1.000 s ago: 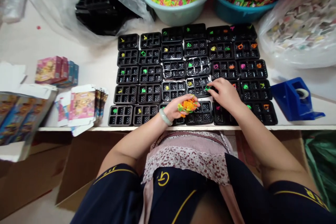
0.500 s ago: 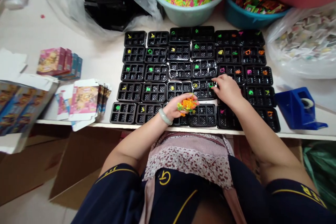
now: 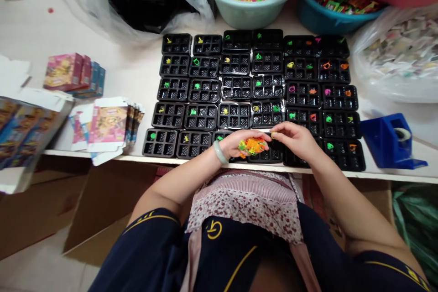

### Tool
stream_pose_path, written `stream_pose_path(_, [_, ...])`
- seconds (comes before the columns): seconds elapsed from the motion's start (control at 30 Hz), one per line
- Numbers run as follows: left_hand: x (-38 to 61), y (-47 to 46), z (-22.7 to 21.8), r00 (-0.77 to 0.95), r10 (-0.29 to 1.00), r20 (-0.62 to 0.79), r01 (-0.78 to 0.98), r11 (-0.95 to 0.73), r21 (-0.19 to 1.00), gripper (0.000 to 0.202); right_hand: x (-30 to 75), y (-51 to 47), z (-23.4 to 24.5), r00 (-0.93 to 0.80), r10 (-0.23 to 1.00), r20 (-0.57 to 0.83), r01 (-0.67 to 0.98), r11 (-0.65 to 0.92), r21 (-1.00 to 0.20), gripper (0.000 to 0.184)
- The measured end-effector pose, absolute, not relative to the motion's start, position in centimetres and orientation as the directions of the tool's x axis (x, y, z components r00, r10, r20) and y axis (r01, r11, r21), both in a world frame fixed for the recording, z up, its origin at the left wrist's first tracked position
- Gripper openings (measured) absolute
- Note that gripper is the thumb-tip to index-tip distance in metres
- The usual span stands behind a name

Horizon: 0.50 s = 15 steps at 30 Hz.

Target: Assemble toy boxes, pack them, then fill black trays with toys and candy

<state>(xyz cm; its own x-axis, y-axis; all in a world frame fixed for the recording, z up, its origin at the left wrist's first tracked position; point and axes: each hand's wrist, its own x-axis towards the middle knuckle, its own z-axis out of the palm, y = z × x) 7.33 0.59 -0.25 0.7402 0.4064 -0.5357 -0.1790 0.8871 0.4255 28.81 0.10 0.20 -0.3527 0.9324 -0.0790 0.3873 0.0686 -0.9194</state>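
My left hand [image 3: 234, 144], palm up and cupped, holds a pile of small plastic toy rings [image 3: 253, 145] in orange, yellow and green. Just to its right, my right hand [image 3: 297, 140] is pinched on a tiny yellow piece, probably one of these rings. Beneath and beyond both hands lie rows of black compartment trays [image 3: 236, 121], most with one or two bright rings in their upper compartments. A tray [image 3: 268, 120] just beyond my hands has a yellow ring and a green ring [image 3: 276, 108]. My hands partly cover the trays of the nearest row.
Behind the trays stand a pale basin [image 3: 251, 17] of colourful rings, a teal basin [image 3: 337, 22] of wrapped packets and a clear bag [image 3: 393, 86] of small packets. A blue tape dispenser [image 3: 386, 141] is right; printed boxes [image 3: 63, 72] and flat cartons [image 3: 108, 125] are left.
My right hand has drawn back from the tray towards my left palm, and a green ring shows in that tray's upper right compartment. My left hand has shifted slightly right.
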Motion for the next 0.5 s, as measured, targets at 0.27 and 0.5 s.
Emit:
stream_pose_path(0.27, [6.4,0.5,0.2,0.681,0.459,-0.571,-0.283,0.884,0.373,0.027,28.8,-1.0,1.6,-0.442,0.887,0.13,0.578,0.393,-0.715,0.021])
stream_pose_path(0.5, [5.5,-0.3,-0.2,0.615,0.54,-0.575,-0.362,0.841,0.402,0.024,24.0,-1.0,3.5,-0.542,0.833,0.11,0.52,0.435,-0.735,0.013])
